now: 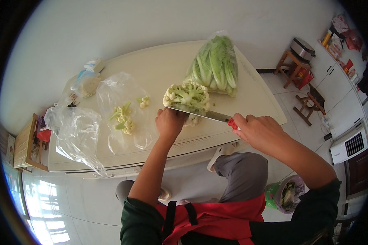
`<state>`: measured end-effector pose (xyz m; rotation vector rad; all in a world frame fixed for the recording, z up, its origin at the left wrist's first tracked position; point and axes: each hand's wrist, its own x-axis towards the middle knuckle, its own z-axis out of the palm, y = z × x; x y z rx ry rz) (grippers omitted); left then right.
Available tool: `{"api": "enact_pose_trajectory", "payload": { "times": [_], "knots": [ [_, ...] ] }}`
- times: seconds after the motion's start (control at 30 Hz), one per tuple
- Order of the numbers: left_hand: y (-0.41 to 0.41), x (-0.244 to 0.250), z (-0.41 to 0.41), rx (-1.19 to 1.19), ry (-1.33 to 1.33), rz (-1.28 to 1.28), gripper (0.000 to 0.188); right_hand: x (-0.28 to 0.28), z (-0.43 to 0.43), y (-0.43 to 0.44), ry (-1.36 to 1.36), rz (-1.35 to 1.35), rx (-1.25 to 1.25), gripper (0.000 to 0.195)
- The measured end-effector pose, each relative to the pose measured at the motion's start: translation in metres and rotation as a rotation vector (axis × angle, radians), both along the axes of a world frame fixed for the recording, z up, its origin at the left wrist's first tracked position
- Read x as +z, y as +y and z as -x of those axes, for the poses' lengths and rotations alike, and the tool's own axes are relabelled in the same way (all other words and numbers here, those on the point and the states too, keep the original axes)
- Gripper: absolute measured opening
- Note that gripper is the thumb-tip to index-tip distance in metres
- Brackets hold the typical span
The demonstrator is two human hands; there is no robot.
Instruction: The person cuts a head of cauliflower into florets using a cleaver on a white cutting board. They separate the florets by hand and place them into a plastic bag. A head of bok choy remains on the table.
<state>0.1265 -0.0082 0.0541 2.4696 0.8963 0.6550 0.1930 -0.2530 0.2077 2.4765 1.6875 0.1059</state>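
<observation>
A cauliflower head [187, 93], its pale branching stems facing up, sits near the front edge of the cream table [159, 70]. My left hand [171, 122] grips its near left side, the fingertips partly hidden under the knife. In my right hand [257, 131] is the red-wrapped handle of a kitchen knife [208, 114]. Its long blade lies across the near side of the cauliflower, pointing left, just over my left hand. Cut cauliflower florets [122, 119] rest on a clear plastic bag [119, 88] to the left, with a smaller floret [144, 102] beside them.
Bagged leafy greens [216, 64] lie right behind the cauliflower. Another crumpled plastic bag [76, 131] hangs over the table's front left edge. Wrapped packages [87, 82] stand at the back left. A waste bin [276, 196] with scraps is on the floor at right, near my leg.
</observation>
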Motion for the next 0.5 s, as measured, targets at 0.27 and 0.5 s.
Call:
{"api": "enact_pose_trajectory", "payload": {
  "times": [0.27, 0.5],
  "knots": [
    [0.002, 0.018, -0.001, -0.024, 0.216, -0.004, 0.036, 0.006, 0.013, 0.011, -0.038, 0.009, -0.035, 0.026],
    [0.007, 0.013, -0.010, -0.054, 0.162, 0.130, 0.039, -0.009, -0.004, 0.037, 0.118, -0.005, -0.010, 0.023]
  ]
}}
